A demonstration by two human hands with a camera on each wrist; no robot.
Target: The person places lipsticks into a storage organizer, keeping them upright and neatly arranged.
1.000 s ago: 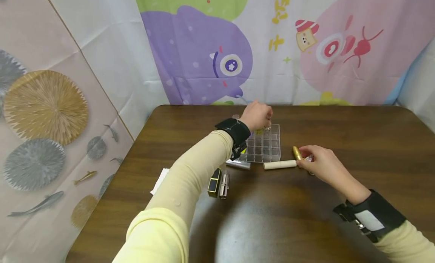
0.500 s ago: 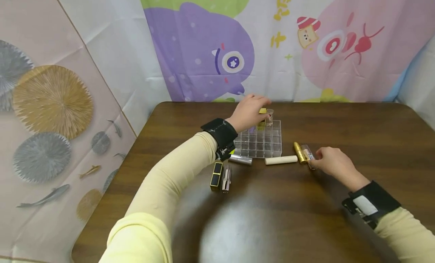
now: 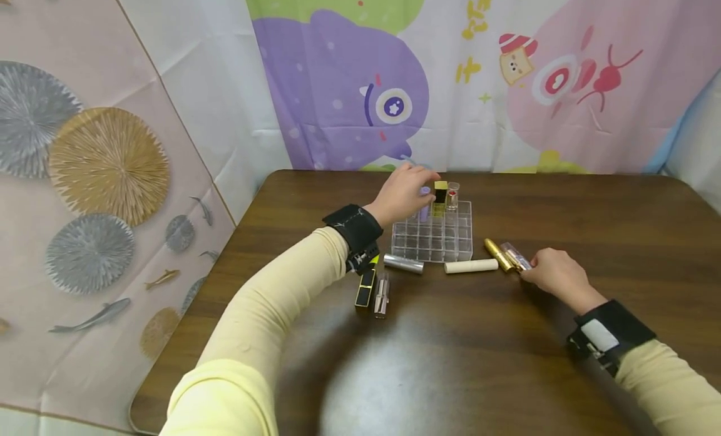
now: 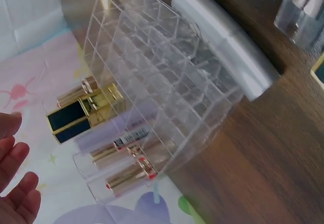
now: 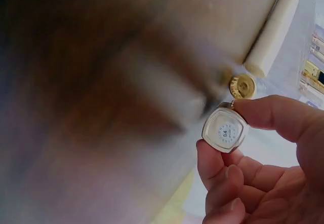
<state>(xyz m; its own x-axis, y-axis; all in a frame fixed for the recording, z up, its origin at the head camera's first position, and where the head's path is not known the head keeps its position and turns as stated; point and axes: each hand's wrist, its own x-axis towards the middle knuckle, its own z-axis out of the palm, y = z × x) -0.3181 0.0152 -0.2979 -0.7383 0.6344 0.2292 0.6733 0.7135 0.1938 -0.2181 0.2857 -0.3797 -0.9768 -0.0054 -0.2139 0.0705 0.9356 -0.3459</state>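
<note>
A clear gridded lipstick organizer (image 3: pixel 430 241) stands on the table. In its back row are a black-and-gold lipstick (image 4: pixel 68 120), a purple tube (image 4: pixel 119 125) and several clear-capped lipsticks (image 4: pixel 129 178). My left hand (image 3: pixel 401 195) hovers over that row; in the left wrist view its fingers (image 4: pixel 15 158) are relaxed and apart from the tubes, holding nothing. Right of the organizer, my right hand (image 3: pixel 557 274) pinches a clear-capped lipstick (image 3: pixel 515 257) between thumb and fingers at its base (image 5: pixel 224 131). A gold lipstick (image 3: pixel 498 255) lies right beside it.
A cream tube (image 3: pixel 470 266) and a silver tube (image 3: pixel 403 264) lie along the organizer's front. Nearer me are a black lipstick with gold edges (image 3: pixel 365 288) and a pinkish clear-cased one (image 3: pixel 382 296). A printed cloth (image 3: pixel 338 92) hangs behind the table (image 3: pixel 479 361).
My left hand has let go of a lipstick in the back row and drawn left. My right hand has shifted slightly from the gold lipstick to the clear-capped one beside it.
</note>
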